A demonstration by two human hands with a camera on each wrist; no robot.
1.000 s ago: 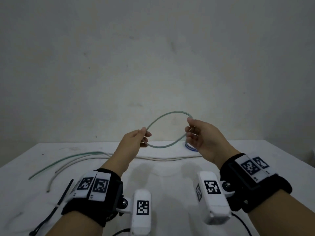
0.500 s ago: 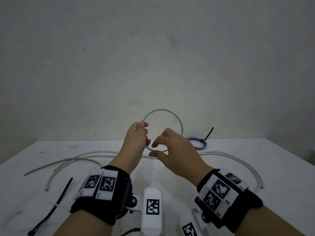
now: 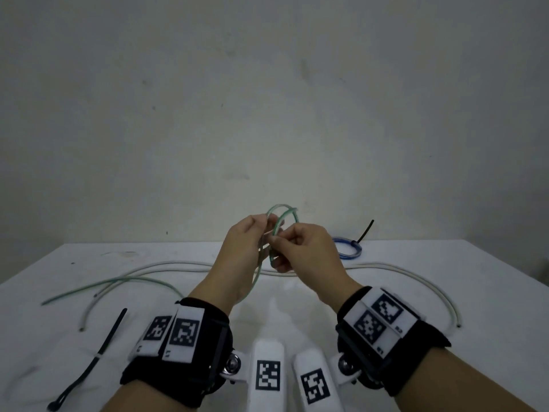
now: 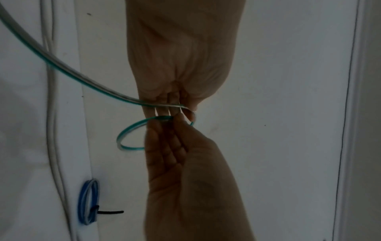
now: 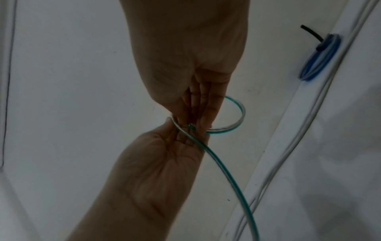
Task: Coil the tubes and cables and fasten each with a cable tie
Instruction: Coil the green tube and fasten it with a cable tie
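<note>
A green translucent tube [image 3: 277, 227] is held up over the white table [image 3: 445, 292]. It makes two small loops above my hands. My left hand [image 3: 261, 233] pinches the loops where they cross. My right hand [image 3: 277, 242] pinches the same bundle from the right, so the fingertips of both hands meet. In the left wrist view one loop [image 4: 128, 135] sticks out to the left of the fingers [image 4: 164, 104]. The right wrist view shows that loop [image 5: 237, 114] to the right. The tube's free tail [image 3: 133, 280] trails down to the table at the left.
A long white tube [image 3: 178, 264] lies curved across the table behind my hands and round to the right. A blue coil [image 3: 347, 251] fastened with a black cable tie sits at the back right. A loose black cable tie [image 3: 101, 349] lies at the front left.
The hands, apart a second ago, have come together. The single wide ring of green tube has become two smaller loops, and the right hand now pinches them beside the left.
</note>
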